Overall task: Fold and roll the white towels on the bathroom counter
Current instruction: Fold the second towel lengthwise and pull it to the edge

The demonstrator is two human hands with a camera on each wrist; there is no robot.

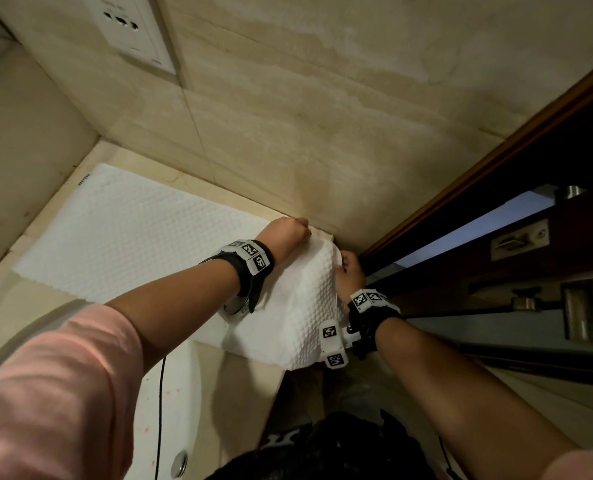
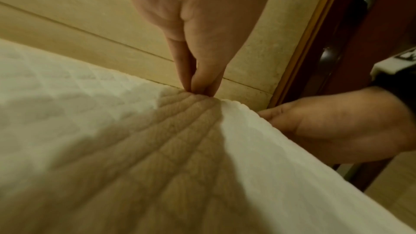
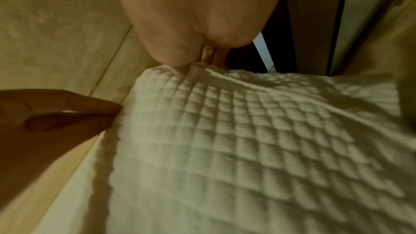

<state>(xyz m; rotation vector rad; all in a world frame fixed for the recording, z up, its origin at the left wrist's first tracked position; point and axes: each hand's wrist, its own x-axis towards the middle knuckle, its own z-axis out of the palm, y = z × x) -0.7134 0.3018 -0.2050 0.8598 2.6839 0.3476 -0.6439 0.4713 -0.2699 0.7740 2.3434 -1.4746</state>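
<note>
**Q:** Where is the towel, and where are your hands?

**A:** A white waffle-textured cloth towel point(image 1: 132, 233) lies spread flat on the pale beige stone bench point(image 1: 7, 303), filling the middle left of the head view. Its right end is lifted off the bench at the centre right of the frame, beside a dark wooden door frame point(image 1: 496, 161). My left hand point(image 1: 288, 232) has the fingers point(image 2: 198, 79) pinched on the towel's far corner, next to the beige tiled wall point(image 1: 323, 116). My right hand point(image 1: 350, 277) sits just beside it, lower right, and its fingers point(image 3: 182, 67) grip the same raised edge.

**Q:** Which step is this?

**A:** I judge it the first fold: the right end is raised and the rest lies flat, unrolled. Nothing is rolled yet.

**Q:** What does the next move call for?

**A:** Probably carrying the held edge leftward across the frame, both hands level, so it lands square on the flat part. The cloth looks limp, so an uneven pull would skew the fold.

**Q:** Anything else nearby?

**A:** A white wall socket plate point(image 1: 132, 32) at the upper left.
</note>
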